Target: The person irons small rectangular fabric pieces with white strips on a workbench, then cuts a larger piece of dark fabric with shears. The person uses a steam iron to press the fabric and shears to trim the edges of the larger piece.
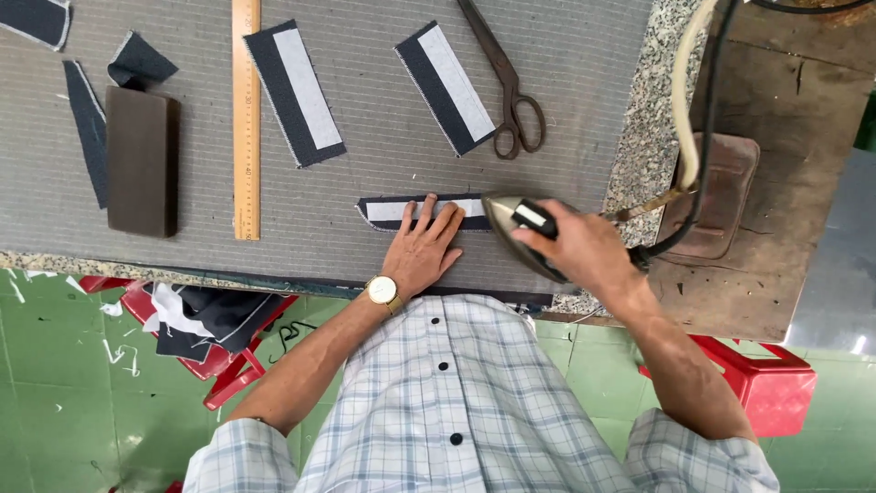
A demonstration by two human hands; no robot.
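One grey padded table [365,246], green floor [55,393]

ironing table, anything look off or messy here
Little on the table itself: the cut pieces lie flat. Below it, fabric offcuts spill over a red stool, and white scraps litter the green floor.

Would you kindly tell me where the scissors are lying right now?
In the head view, the scissors lie on the grey pressing table toward its upper right, just right of a dark fabric piece with a white strip and above the iron.
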